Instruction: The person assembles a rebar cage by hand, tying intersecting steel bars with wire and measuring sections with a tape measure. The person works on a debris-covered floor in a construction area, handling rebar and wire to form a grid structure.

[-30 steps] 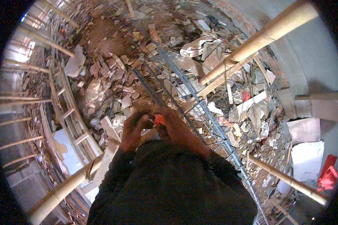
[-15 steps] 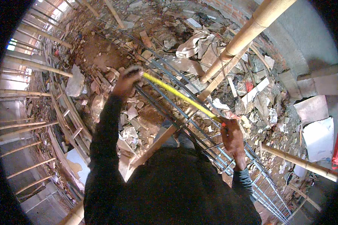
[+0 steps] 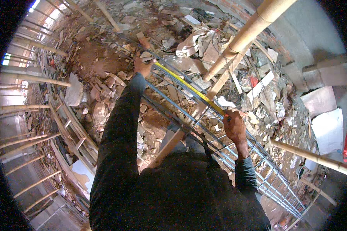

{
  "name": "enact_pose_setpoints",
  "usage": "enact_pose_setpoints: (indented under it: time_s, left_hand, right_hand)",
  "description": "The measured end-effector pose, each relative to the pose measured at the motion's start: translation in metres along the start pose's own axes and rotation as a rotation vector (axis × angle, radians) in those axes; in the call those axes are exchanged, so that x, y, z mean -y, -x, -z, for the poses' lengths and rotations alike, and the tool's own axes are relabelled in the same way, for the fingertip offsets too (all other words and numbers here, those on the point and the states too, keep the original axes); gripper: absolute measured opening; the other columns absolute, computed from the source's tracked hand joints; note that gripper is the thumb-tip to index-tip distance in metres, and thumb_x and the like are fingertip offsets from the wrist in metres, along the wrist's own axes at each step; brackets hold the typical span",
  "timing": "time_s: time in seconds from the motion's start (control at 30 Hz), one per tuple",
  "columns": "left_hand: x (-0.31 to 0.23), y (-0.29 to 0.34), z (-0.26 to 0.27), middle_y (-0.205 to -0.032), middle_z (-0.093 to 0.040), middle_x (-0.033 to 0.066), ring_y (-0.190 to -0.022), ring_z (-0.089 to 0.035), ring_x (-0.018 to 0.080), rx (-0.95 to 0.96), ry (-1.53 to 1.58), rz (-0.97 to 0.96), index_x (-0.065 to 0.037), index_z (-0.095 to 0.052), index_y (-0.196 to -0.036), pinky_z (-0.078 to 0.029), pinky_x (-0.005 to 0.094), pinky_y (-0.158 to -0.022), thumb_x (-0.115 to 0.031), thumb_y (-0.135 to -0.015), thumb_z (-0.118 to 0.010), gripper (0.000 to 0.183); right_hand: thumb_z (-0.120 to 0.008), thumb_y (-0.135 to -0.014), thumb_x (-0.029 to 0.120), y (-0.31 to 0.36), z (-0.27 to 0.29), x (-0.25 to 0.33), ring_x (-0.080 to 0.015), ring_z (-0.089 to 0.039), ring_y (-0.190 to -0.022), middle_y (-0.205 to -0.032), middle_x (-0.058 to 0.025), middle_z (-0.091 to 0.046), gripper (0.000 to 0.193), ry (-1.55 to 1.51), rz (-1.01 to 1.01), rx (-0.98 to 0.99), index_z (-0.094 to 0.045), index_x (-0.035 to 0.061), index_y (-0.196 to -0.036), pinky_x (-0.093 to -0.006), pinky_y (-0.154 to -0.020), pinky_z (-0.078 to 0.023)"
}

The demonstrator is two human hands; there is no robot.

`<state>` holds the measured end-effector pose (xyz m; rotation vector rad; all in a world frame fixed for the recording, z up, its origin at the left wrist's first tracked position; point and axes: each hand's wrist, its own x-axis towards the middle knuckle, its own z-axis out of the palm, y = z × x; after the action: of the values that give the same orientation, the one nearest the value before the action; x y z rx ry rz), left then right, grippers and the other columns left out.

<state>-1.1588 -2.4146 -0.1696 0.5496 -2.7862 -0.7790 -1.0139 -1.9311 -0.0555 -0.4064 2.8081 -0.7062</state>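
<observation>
Rubble-covered ground (image 3: pixel 98 57) fills most of the frame: bare brown dirt at upper left of centre, broken chunks and scraps through the middle and right. Grey wall (image 3: pixel 316 30) curves along the upper right. Steel bar cage (image 3: pixel 275 179) runs diagonally from upper left of centre to lower right, ties between the long bars showing clearest at lower right. Yellow tape measure (image 3: pixel 189 86) is out along it, blade straight, from just above centre down to right of centre, lying over or just above the bars; can't tell if it touches them. Left hand (image 3: pixel 144 66) is at the upper end of the blade, fingers bent and nearly closed, tips on the tape end; exact finger placement too small to read. Right hand (image 3: pixel 235 127) is at the lower end, fist mostly closed around the tape's case, a bit of orange showing at the fingers. Both arms are in dark sleeves, left one stretched farther up the frame. Wooden plank (image 3: pixel 169 148) crosses the cage line, lower centre toward upper right. Thick bamboo pole (image 3: pixel 250 34) slants in from the top right, its lower end near the plank. Second bamboo pole (image 3: pixel 310 158) sits at right, below a white board (image 3: pixel 327 131). Crumpled cloth (image 3: pixel 194 42) lies on the debris at upper centre. Ladder-like wood frame (image 3: pixel 71 127) is at left, more thin poles (image 3: pixel 34 79) along the left edge.
</observation>
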Motion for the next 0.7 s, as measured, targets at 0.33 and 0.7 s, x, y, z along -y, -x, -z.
enact_pose_setpoints:
  time_s: [0.33, 0.7]
  left_hand:
    - [0.083, -0.022, -0.048, -0.139, -0.06, 0.0186, -0.111, -0.068, 0.0352, 0.238, -0.029, -0.003, -0.009, -0.038, -0.156, -0.055, 0.0568, -0.106, -0.051, -0.095, -0.072, 0.082]
    - [0.056, -0.01, -0.031, -0.115, -0.073, 0.0131, -0.097, -0.072, 0.0254, 0.244, 0.489, 0.135, 0.001, -0.07, -0.125, -0.057, 0.0447, -0.082, -0.033, -0.093, -0.081, 0.047]
  right_hand:
    - [-0.067, -0.091, 0.02, 0.007, -0.018, -0.006, -0.0441, -0.062, -0.1, -0.104, -0.0215, -0.061, 0.026, -0.062, -0.137, -0.084, -0.067, 0.0135, -0.115, -0.0568, -0.08, -0.054]
    - [-0.069, -0.092, 0.018, 0.009, -0.024, -0.004, -0.0386, -0.063, -0.102, -0.103, -0.0179, -0.062, 0.032, 0.008, -0.097, -0.144, -0.07, 0.0112, -0.123, -0.0496, -0.085, -0.054]
